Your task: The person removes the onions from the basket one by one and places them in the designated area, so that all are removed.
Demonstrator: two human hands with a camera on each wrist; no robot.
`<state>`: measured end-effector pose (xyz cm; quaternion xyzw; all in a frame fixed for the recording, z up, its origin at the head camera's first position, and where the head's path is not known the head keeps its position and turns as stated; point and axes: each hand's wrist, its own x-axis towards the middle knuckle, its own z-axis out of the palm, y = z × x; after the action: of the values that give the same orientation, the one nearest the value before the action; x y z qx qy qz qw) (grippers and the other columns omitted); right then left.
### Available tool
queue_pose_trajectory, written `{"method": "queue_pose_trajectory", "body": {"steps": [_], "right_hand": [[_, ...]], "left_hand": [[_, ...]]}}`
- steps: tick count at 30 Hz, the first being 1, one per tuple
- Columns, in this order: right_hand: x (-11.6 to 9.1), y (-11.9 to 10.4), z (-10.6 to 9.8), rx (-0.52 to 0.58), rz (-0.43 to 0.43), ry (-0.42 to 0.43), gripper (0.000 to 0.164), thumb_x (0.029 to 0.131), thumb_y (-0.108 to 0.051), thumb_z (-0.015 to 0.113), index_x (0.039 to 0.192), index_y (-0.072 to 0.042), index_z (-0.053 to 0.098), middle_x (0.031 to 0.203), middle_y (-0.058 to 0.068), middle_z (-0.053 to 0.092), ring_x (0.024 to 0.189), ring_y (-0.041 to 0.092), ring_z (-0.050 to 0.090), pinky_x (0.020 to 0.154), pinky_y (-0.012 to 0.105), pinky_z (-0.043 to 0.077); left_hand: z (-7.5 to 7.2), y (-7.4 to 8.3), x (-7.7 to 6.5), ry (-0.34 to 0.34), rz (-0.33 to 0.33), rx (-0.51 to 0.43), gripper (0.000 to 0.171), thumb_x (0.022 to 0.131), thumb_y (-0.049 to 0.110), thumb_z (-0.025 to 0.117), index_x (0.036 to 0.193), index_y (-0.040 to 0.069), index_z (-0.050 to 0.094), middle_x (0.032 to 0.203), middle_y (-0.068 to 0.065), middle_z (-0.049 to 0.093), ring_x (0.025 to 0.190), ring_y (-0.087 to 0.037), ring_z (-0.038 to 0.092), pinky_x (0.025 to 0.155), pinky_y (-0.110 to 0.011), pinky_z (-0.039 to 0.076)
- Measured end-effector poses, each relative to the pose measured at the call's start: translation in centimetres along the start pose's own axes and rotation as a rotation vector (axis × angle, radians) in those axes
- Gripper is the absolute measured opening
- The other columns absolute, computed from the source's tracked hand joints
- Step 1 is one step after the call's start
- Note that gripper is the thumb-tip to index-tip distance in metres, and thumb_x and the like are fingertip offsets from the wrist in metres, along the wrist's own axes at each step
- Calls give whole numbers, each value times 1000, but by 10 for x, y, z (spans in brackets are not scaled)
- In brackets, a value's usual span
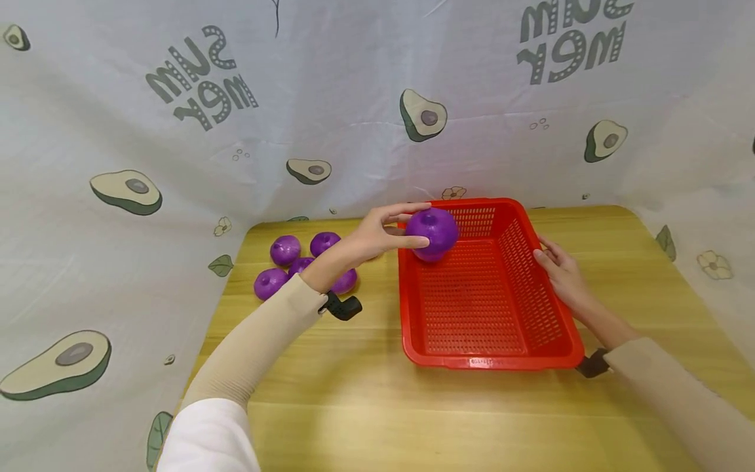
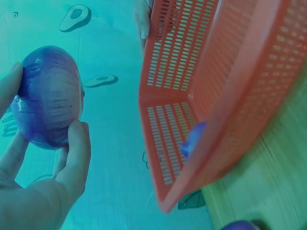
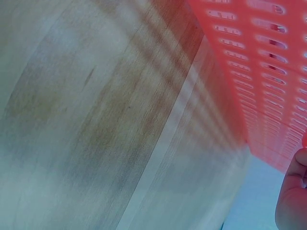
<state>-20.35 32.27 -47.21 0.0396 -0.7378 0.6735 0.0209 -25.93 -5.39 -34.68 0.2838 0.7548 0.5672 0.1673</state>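
My left hand (image 1: 377, 231) grips a purple onion (image 1: 435, 228) between thumb and fingers, held up over the far left corner of a red plastic basket (image 1: 492, 362). The left wrist view shows the held onion (image 2: 48, 98) with its pale, streaked side. Inside the basket lies a second onion (image 2: 194, 139), mostly covered by the held one in the head view. My right hand (image 1: 565, 274) holds the basket's right rim, its thumb over the edge. At the right wrist, the slotted basket wall (image 3: 268, 72) rises beside part of that hand (image 3: 292, 196).
Several purple onions (image 1: 286, 250) are grouped on the wooden table (image 1: 354, 406) at the left, partly hidden behind my left forearm. A white curtain (image 1: 354, 78) printed with avocados hangs behind and around the table.
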Motion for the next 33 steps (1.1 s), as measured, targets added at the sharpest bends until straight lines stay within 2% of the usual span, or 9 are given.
{"method": "queue_pose_trajectory", "body": {"steps": [9, 12, 16, 21, 25, 33], "right_hand": [[-1, -1, 0, 53, 3, 5, 64, 107, -17, 47, 157, 4, 13, 95, -8, 60, 80, 3, 64, 65, 17, 55], [0, -1, 1, 78, 10, 4, 64, 107, -17, 47, 157, 4, 12, 95, -8, 60, 80, 3, 64, 65, 17, 55], [1, -2, 1, 73, 18, 2, 65, 107, -16, 46, 156, 5, 10, 95, -9, 60, 80, 3, 64, 64, 17, 55], [0, -2, 2, 55, 11, 1, 64, 107, -17, 46, 157, 5, 12, 95, -9, 61, 80, 2, 64, 64, 17, 55], [-1, -2, 3, 73, -1, -8, 64, 106, -17, 48, 157, 4, 14, 95, -7, 61, 80, 3, 64, 65, 17, 55], [-2, -2, 4, 68, -1, -23, 64, 107, -18, 47, 158, 0, 14, 98, -5, 59, 82, 5, 64, 65, 18, 55]], "left_hand": [[-26, -9, -37, 31, -35, 38, 60, 89, 18, 78, 145, 21, 55, 140, 3, 57, 125, -20, 55, 102, -40, 47], [-33, -15, -49, 51, -77, 48, 59, 89, 21, 78, 144, 26, 56, 141, 5, 55, 127, -19, 53, 103, -41, 46], [-40, -26, -66, 76, -132, 38, 59, 88, 20, 79, 142, 28, 57, 142, 1, 53, 127, -24, 53, 105, -44, 45], [-50, -43, -88, 100, -173, 10, 61, 89, 17, 78, 145, 23, 54, 147, -6, 48, 131, -32, 50, 106, -44, 44], [-56, -53, -104, 128, -196, -11, 62, 89, 14, 78, 146, 20, 53, 148, -11, 46, 130, -35, 51, 101, -44, 48], [-64, -75, -131, 169, -219, 16, 64, 89, 17, 78, 147, 17, 51, 151, -9, 45, 136, -37, 43, 108, -48, 41]]}}
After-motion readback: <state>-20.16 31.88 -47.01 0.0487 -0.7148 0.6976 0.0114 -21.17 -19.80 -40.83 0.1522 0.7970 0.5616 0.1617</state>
